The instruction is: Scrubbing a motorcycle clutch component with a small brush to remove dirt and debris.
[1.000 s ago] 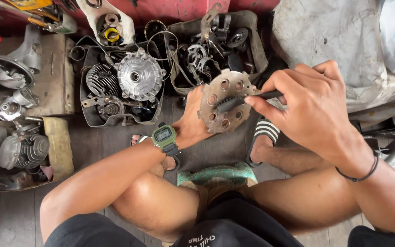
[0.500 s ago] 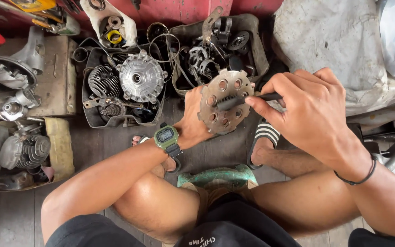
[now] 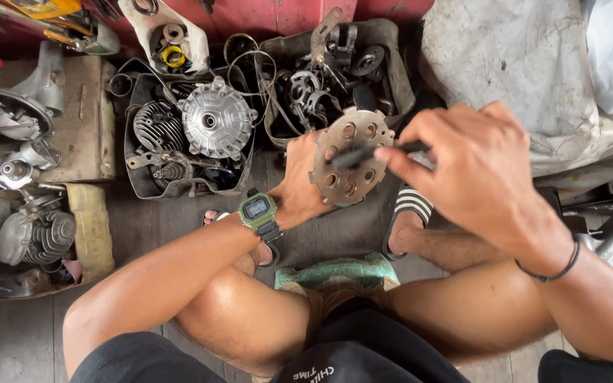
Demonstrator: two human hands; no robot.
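My left hand (image 3: 301,186), with a green digital watch (image 3: 257,211) on the wrist, holds a round rusty metal plate with several holes (image 3: 349,162) up from behind. My right hand (image 3: 473,167) grips a dark slim brush-like tool (image 3: 363,154) and lays its blurred tip across the plate's face. Both hands hover above my crossed legs, and a black band circles the right wrist.
Black tubs hold a finned cylinder (image 3: 154,128), a silver hub (image 3: 215,118) and loose engine parts (image 3: 321,78). Engines (image 3: 33,237) lie at the left on cardboard. A dirty grey sack (image 3: 526,71) lies at the right, and a green stool (image 3: 338,273) sits under me beside a striped sandal (image 3: 409,206).
The tool tip has shifted slightly across the plate and looks blurred. The plate and left hand stay almost where they were.
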